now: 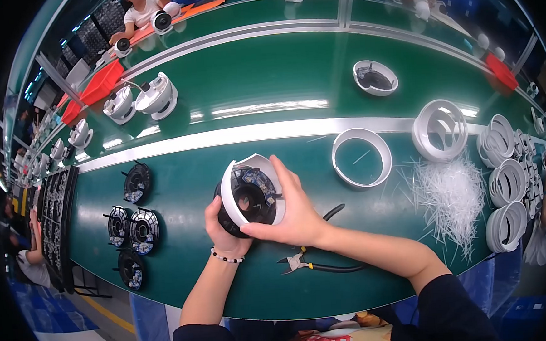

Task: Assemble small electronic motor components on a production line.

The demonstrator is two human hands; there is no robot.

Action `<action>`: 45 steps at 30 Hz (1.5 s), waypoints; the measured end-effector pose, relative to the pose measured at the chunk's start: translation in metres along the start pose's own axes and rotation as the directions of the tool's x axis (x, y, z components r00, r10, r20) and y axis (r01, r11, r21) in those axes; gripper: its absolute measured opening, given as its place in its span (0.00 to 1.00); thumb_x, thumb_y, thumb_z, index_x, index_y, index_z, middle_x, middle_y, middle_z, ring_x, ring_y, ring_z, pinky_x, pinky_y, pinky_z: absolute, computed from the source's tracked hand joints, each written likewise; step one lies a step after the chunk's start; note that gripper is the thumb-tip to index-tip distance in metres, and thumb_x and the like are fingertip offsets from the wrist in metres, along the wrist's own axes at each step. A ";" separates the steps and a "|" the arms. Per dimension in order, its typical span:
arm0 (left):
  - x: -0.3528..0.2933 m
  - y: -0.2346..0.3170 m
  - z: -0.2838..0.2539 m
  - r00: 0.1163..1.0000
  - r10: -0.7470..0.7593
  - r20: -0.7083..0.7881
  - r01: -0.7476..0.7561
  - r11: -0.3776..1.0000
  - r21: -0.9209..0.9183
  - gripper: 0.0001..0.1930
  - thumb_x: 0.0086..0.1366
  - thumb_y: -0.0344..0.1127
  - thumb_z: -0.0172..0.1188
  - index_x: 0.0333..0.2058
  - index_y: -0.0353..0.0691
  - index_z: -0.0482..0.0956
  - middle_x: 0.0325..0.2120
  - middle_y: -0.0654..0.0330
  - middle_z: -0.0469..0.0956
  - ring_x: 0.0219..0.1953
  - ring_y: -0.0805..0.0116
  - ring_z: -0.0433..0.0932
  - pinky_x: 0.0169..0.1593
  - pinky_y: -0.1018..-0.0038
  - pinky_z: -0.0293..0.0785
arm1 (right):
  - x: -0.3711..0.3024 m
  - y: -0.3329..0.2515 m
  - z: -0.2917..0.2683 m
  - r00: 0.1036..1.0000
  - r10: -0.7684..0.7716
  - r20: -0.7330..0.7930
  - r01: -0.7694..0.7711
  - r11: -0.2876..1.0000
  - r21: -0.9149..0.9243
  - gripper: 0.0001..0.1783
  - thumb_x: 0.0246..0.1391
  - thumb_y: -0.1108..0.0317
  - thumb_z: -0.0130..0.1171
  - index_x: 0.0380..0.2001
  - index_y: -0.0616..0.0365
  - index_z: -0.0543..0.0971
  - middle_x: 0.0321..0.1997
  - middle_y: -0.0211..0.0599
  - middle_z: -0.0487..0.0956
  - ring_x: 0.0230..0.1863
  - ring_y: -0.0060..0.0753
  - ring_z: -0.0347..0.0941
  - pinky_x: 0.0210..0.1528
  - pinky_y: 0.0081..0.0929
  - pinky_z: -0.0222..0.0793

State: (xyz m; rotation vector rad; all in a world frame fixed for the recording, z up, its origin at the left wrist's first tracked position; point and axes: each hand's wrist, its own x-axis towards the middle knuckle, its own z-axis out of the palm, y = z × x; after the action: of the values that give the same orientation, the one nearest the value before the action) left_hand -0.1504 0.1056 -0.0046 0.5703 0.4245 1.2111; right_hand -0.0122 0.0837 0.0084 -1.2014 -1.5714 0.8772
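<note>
In front of my chest I hold a white ring-shaped housing [228, 192] with a black round module [246, 200] seated in it, circuit parts showing around its dark centre. My left hand [228, 234], a beaded bracelet on its wrist, is closed around the lower left of the black module. My right hand [294, 213] wraps the right side of the white housing, thumb along its lower rim; some fingers are hidden behind it. Below my right forearm lie side cutters [296, 263] with black and yellow handles, partly covered by the arm.
Several black round modules [144, 229] lie at left beside a black rack [56, 227]. To the right are a white ring [337, 160], a pile of clear thin strips [453, 200] and stacked white rings [506, 228]. Beyond a pale rail, a green belt [261, 71] carries white housings [157, 96].
</note>
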 end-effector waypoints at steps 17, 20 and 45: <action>0.002 0.002 0.000 0.996 0.092 0.016 -0.093 0.993 0.072 0.27 0.61 0.53 0.35 0.49 0.38 0.64 0.45 0.55 0.69 0.47 0.64 0.68 0.50 0.68 0.66 | 0.004 -0.005 0.003 0.985 -0.174 0.006 0.174 0.985 0.015 0.65 0.25 0.51 0.69 0.56 0.75 0.39 0.58 0.63 0.48 0.60 0.59 0.43 0.61 0.43 0.43; 0.002 -0.001 -0.001 0.995 0.069 0.067 -0.076 0.991 0.108 0.33 0.61 0.59 0.34 0.55 0.39 0.57 0.50 0.55 0.64 0.52 0.63 0.64 0.54 0.67 0.62 | 0.001 -0.005 0.008 0.959 -0.283 0.009 0.279 0.938 -0.204 0.64 0.24 0.51 0.69 0.56 0.76 0.41 0.58 0.63 0.47 0.60 0.61 0.43 0.60 0.45 0.43; 0.002 0.027 -0.009 0.975 -0.093 0.201 0.109 0.992 -0.068 0.30 0.54 0.52 0.43 0.48 0.34 0.65 0.45 0.51 0.69 0.47 0.61 0.69 0.51 0.66 0.66 | 0.016 -0.017 0.010 0.921 -0.370 0.121 0.389 0.868 -0.309 0.65 0.18 0.49 0.72 0.56 0.70 0.47 0.57 0.57 0.50 0.57 0.59 0.48 0.57 0.44 0.49</action>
State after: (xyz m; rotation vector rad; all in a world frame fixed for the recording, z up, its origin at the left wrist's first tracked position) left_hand -0.1756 0.1161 0.0051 0.5878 0.2341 1.0575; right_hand -0.0275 0.0946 0.0247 -1.0383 -1.9723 0.4040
